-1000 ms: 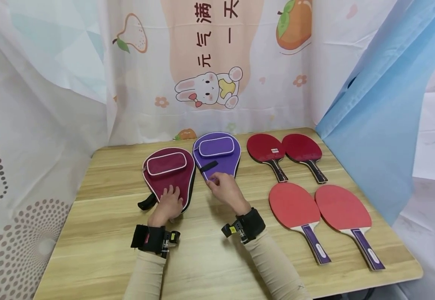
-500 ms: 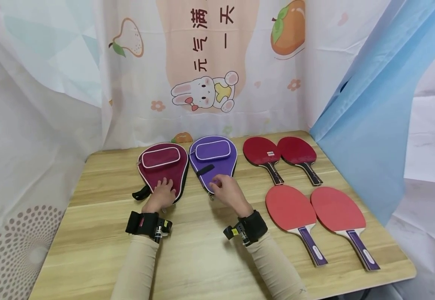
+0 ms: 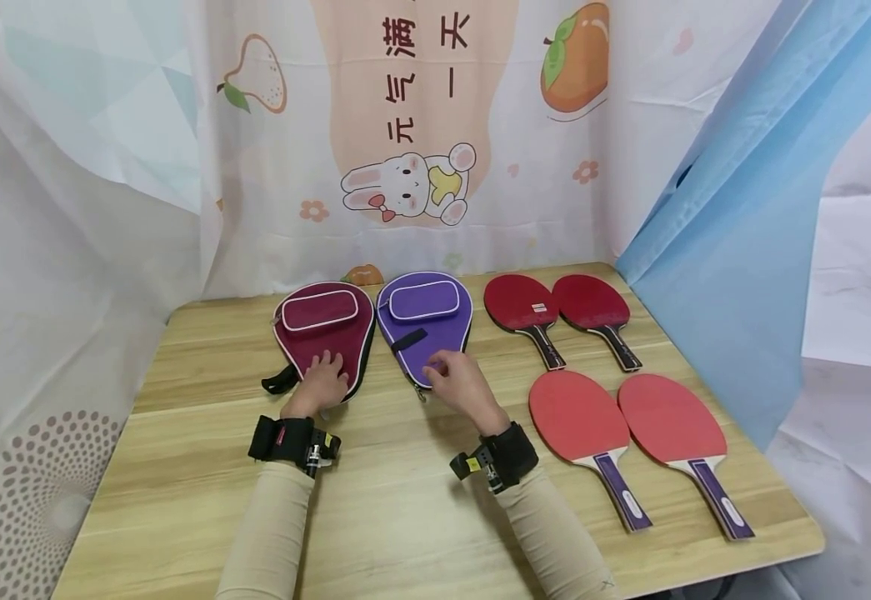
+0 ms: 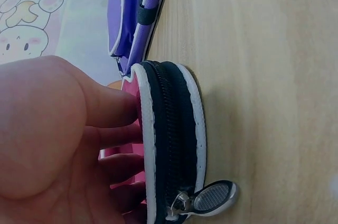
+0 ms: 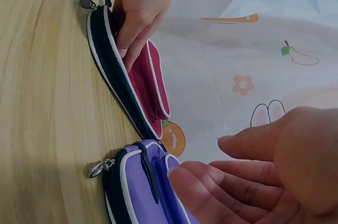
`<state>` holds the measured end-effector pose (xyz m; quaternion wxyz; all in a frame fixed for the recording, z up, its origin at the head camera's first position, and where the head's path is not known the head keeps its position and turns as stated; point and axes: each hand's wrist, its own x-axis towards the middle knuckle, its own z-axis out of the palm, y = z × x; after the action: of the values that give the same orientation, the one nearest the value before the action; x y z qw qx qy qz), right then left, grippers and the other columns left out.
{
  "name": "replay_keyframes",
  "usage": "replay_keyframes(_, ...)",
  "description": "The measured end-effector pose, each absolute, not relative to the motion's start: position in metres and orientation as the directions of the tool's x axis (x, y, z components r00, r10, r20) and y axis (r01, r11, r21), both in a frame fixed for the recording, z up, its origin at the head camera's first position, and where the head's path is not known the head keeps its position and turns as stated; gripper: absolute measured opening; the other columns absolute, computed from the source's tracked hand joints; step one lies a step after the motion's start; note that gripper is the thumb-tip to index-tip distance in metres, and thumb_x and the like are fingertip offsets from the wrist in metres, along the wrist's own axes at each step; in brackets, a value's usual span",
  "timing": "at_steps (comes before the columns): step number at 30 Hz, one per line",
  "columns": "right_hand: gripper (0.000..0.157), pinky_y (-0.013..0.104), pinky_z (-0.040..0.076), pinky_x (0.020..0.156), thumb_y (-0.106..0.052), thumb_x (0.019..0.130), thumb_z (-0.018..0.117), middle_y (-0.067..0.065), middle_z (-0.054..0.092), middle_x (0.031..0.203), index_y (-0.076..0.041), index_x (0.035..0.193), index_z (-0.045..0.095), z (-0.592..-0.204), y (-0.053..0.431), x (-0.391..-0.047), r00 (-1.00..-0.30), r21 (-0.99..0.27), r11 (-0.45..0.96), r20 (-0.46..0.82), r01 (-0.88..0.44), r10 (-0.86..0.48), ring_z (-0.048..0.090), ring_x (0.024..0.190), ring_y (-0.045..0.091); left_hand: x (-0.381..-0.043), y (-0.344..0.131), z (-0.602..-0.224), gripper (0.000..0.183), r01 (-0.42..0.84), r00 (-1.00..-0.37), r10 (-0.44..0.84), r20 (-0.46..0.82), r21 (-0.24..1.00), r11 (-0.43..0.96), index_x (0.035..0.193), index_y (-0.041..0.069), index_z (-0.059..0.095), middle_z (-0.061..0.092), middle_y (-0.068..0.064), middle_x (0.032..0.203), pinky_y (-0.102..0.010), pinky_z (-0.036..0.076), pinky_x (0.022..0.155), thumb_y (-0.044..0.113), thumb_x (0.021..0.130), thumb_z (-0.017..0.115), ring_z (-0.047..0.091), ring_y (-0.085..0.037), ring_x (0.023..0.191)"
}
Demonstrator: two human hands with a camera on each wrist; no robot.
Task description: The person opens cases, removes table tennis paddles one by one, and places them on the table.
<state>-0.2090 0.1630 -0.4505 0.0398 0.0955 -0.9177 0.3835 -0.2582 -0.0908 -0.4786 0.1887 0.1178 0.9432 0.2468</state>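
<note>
Two paddle-shaped table tennis bat cases lie side by side at the back of the table. My left hand [image 3: 320, 385] rests with its fingers spread on the narrow end of the maroon case [image 3: 322, 342]. In the left wrist view, the fingertips touch its face beside the black zip, whose metal zip pull [image 4: 215, 198] hangs at the end. Over the lower right part of the purple case [image 3: 446, 335] hovers my right hand [image 3: 467, 386], fingers loosely bent and holding nothing. A zip pull [image 5: 99, 168] shows at the purple case's narrow end in the right wrist view.
Two dark red table tennis bats [image 3: 521, 302] lie at the back right, handles toward me. Nearer, two lighter red bats [image 3: 579, 414] with purple handles lie beside my right forearm. Printed curtains [image 3: 270, 208] hang behind the wooden table [image 3: 390, 517].
Over the second, the maroon case has slid away from me under my left hand, level with the purple one. My right hand has shifted slightly rightward, uncovering the purple case's narrow end.
</note>
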Motion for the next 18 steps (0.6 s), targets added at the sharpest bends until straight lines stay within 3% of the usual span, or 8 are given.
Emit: replay_keyframes(18, 0.015, 0.027, 0.053, 0.063, -0.013, 0.093, 0.068, 0.005, 0.069, 0.079, -0.001, 0.103, 0.071, -0.450, 0.173, -0.219, -0.984, -0.726, 0.665, 0.111, -0.175, -0.138, 0.063, 0.063, 0.011, -0.270, -0.090, -0.487, 0.053, 0.080, -0.949, 0.240, -0.203, 0.584, 0.808, 0.149, -0.012, 0.028, 0.017, -0.037, 0.156, -0.060, 0.010, 0.121, 0.013, 0.104, 0.040, 0.008, -0.051, 0.147)
